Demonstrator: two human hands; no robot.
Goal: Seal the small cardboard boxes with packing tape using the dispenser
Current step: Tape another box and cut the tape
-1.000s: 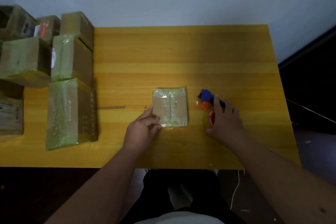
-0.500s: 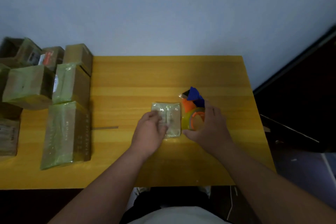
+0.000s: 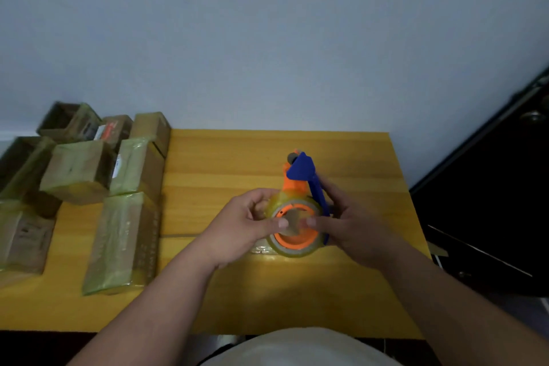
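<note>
Pinching from both sides, the fingers point(image 3: 312, 221) of the two hands meet at the open core of the tape roll point(image 3: 294, 227), thumb tips nearly touching over what looks like a brown scrap there; whether that is the tape's loose end I cannot tell. The right hand point(image 3: 350, 223) is curled round the dispenser point(image 3: 300, 184) from its right side, along the blue frame. The left hand point(image 3: 240, 223) grips the roll's left rim. The dispenser is held above the tabletop point(image 3: 356, 291), its long axis running away from the person, cutter end farthest off and roll nearest the body. The small box point(image 3: 261, 249) lies directly beneath roll and hands, only a taped edge peeking out at the lower left. So the coming move, I judge, turns on bringing the far cutter end down onto a box that sits under the near end. Other taped boxes point(image 3: 124, 241) stand well apart at the left.
</note>
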